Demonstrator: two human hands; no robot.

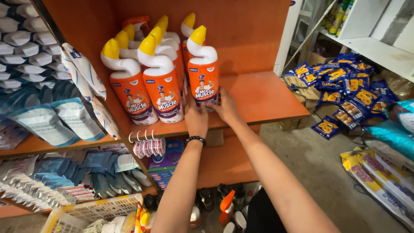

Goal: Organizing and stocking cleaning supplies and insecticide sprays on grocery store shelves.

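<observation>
Several orange cleaner bottles with white bent necks and yellow caps stand on an orange wooden shelf [263, 97]. Both my hands reach to the front right bottle [203, 71]. My left hand [196, 119] touches its base from the left, a dark bead bracelet on that wrist. My right hand [225, 108] holds its lower right side. Two more bottles [161, 82] stand in the front row to the left, others behind them.
Grey-blue pouches [43, 123] fill the left shelves, and white hooks [146, 144] hang from the shelf edge. Blue and yellow snack packets [345, 92] are piled on boxes at right. Spray bottles [226, 207] and a yellow basket [92, 211] sit low down.
</observation>
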